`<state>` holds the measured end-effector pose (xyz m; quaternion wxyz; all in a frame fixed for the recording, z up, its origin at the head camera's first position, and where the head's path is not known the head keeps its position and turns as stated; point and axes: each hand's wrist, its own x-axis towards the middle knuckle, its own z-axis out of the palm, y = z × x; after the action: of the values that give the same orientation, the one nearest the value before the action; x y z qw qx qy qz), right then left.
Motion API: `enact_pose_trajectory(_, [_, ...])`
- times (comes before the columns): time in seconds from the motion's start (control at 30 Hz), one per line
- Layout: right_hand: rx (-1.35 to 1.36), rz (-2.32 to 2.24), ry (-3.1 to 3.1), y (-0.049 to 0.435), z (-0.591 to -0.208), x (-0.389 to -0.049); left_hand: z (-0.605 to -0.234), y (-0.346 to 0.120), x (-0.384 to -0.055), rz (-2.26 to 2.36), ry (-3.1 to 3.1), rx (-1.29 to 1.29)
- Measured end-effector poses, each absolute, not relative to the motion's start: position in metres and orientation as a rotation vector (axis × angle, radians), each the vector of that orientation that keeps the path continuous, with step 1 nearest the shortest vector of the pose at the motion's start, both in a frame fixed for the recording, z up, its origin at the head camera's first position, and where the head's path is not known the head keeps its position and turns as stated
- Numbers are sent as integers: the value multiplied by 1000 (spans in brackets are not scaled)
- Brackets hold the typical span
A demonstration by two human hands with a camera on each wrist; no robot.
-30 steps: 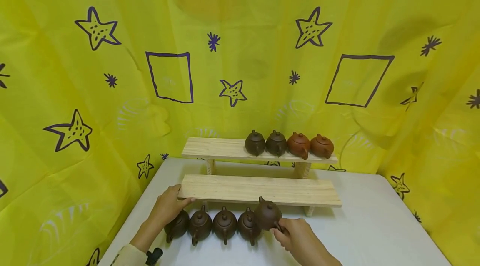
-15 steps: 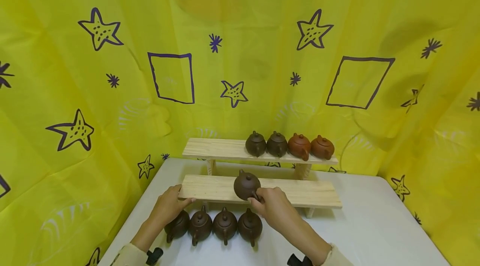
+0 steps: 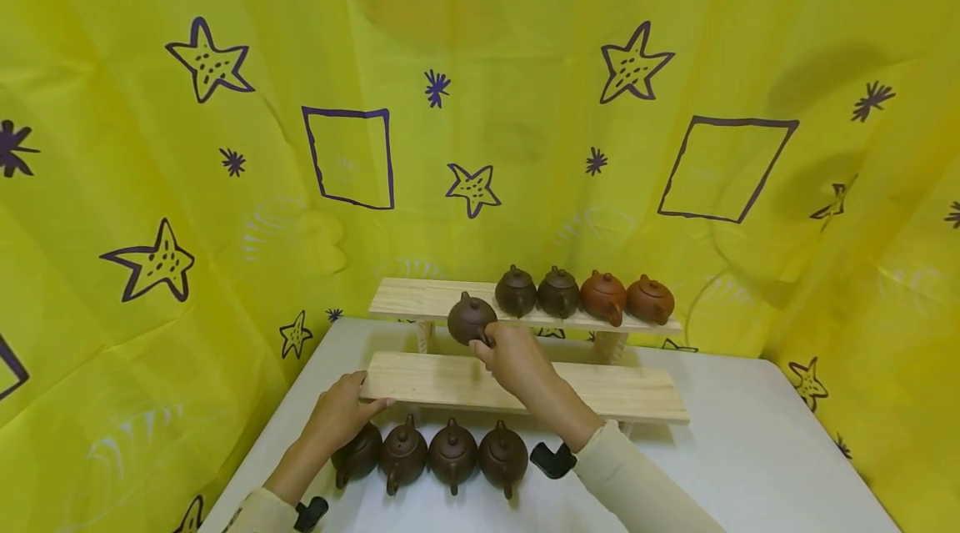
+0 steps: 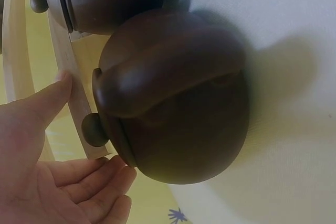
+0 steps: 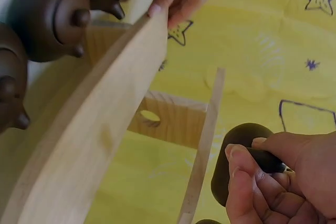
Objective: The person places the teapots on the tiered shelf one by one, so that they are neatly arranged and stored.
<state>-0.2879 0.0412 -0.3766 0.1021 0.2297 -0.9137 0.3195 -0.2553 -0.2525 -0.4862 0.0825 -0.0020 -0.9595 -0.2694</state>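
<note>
A held teapot [image 3: 469,318] is showing at the front edge of the upper shelf [image 3: 416,295]

The held teapot, dark brown with its lid on, is appearing in front of the left part of the upper shelf in the head view; whether it is touching the wood cannot be told. The thumb and fingers of the right hand [image 3: 516,359] are pinching its handle, and its spout is pointing away from the person. Just to its right, two dark teapots [image 3: 515,292] are sitting on the upper shelf, with two reddish teapots [image 3: 602,294] following along the row.

Nearer the person, the lower shelf [image 3: 423,380] is lying beneath the right forearm. The left hand [image 3: 337,412] is gripping its left end, thumb and fingers closing on the corner. Below that shelf's front edge, four brown teapots [image 3: 452,451] are standing in a row on the white table [image 3: 742,441], the leftmost partly hidden under the left hand.

Light sleeves [image 3: 637,475] are covering both forearms, and black devices [image 3: 553,460] are sitting at the wrists. Behind everything, a yellow curtain [image 3: 525,116] is hanging, printed with stars and frames.
</note>
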Motion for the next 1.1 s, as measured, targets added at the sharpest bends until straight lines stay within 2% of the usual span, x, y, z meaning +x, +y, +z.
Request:
enact_pose_trajectory(0.33, [529, 915, -2797, 17, -368, -325, -489, -253, -255, -818, -2869, 7])
enact_pose_trajectory(1.1, [382, 858, -2880, -2, -358, -358, -487, -253, -255, -817, -2852, 3])
